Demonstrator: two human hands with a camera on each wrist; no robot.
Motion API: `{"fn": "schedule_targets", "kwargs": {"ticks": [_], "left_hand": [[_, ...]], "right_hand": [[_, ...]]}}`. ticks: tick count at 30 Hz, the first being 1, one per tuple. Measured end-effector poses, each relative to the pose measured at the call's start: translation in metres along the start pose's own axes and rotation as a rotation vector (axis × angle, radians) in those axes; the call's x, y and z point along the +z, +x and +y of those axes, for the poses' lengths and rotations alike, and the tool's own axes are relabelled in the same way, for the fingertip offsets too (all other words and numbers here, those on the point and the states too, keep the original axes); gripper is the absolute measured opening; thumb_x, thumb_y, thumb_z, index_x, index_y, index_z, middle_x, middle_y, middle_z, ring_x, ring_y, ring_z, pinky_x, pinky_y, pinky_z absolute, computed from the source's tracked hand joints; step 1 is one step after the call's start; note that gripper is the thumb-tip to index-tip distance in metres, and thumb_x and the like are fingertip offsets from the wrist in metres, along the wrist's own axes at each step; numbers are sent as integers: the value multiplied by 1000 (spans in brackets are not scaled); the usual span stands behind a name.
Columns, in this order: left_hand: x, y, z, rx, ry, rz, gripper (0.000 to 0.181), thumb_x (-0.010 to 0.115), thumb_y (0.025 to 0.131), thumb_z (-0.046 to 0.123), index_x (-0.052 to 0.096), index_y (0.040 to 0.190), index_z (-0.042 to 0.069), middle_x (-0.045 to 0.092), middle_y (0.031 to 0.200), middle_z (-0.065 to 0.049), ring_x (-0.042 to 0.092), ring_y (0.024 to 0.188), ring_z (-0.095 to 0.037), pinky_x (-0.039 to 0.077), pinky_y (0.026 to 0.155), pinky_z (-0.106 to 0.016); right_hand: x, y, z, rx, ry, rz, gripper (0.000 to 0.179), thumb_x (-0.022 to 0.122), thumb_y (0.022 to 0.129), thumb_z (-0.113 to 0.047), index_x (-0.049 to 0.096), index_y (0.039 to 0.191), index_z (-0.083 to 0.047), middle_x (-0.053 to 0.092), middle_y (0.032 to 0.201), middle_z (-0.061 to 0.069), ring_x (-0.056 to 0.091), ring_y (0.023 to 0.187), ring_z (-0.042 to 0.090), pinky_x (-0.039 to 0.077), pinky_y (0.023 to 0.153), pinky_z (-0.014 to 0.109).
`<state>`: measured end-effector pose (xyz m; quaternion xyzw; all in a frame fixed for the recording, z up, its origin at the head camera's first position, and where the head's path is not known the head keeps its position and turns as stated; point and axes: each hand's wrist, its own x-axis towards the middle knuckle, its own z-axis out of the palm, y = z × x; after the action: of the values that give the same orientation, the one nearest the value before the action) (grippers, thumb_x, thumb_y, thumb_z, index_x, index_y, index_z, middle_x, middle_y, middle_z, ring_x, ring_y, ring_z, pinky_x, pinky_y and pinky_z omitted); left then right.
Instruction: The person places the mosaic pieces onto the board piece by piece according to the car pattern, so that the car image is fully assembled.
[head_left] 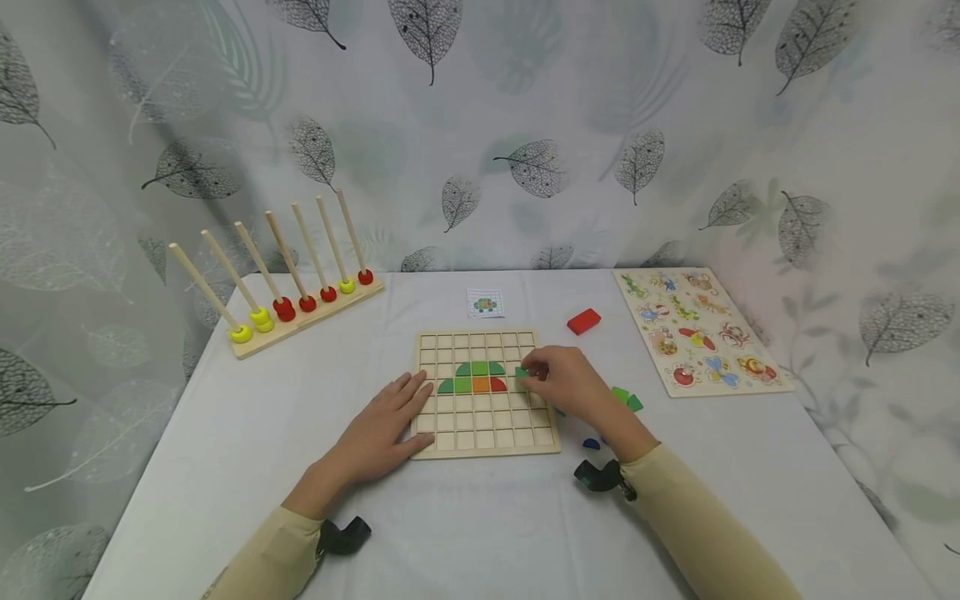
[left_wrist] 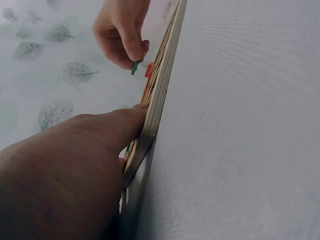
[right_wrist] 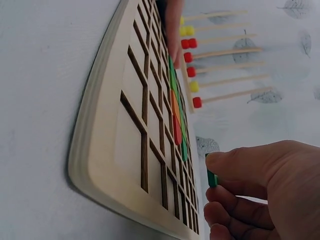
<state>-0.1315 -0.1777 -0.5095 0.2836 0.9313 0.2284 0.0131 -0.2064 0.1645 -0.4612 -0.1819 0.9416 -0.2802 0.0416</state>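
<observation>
A wooden grid board (head_left: 487,421) lies on the white table. Green tiles (head_left: 478,367), an orange tile (head_left: 481,384) and a red tile (head_left: 498,384) sit in its cells in two rows, with rounded outer ends. My left hand (head_left: 378,429) rests on the board's left edge, fingers extended and thumb at the near corner. Above the board's right side, my right hand (head_left: 566,379) pinches a small green tile (right_wrist: 212,175) between thumb and fingers. In the right wrist view the tile is held apart from the board, its shape partly covered.
Loose green pieces (head_left: 622,395) and a blue half-round piece (head_left: 591,443) lie by the right forearm. Behind the board are a small picture card (head_left: 486,303) and a red block (head_left: 583,321). A peg rack (head_left: 307,320) with beads stands left; an animal puzzle (head_left: 652,333) lies right.
</observation>
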Motion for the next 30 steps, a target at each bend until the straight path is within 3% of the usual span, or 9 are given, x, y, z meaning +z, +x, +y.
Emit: {"fn": "schedule_targets", "kwargs": {"ticks": [9, 19, 30], "left_hand": [[4, -1, -5, -27, -36, -24, 83, 62, 108, 51, 31, 172, 10, 21, 180, -7, 12, 166, -31, 16, 133, -51], [4, -2, -3, 17, -41, 36, 81, 62, 108, 53, 36, 169, 5, 28, 177, -14, 19, 164, -38, 22, 130, -57], [4, 0, -7, -15, -36, -18, 84, 62, 107, 52, 30, 172, 10, 19, 180, -7, 11, 166, -30, 15, 133, -51]], "right_hand": [[7, 3, -4, 43, -9, -47, 21, 88, 94, -21, 81, 111, -10, 71, 93, -4, 64, 87, 16, 60, 80, 33], [14, 6, -2, 23, -23, -60, 18, 87, 94, -20, 80, 107, -10, 69, 90, -4, 62, 84, 16, 58, 78, 33], [16, 8, 0, 15, -38, -77, 20, 87, 94, -20, 81, 110, -9, 70, 93, -5, 65, 85, 13, 60, 80, 33]]}}
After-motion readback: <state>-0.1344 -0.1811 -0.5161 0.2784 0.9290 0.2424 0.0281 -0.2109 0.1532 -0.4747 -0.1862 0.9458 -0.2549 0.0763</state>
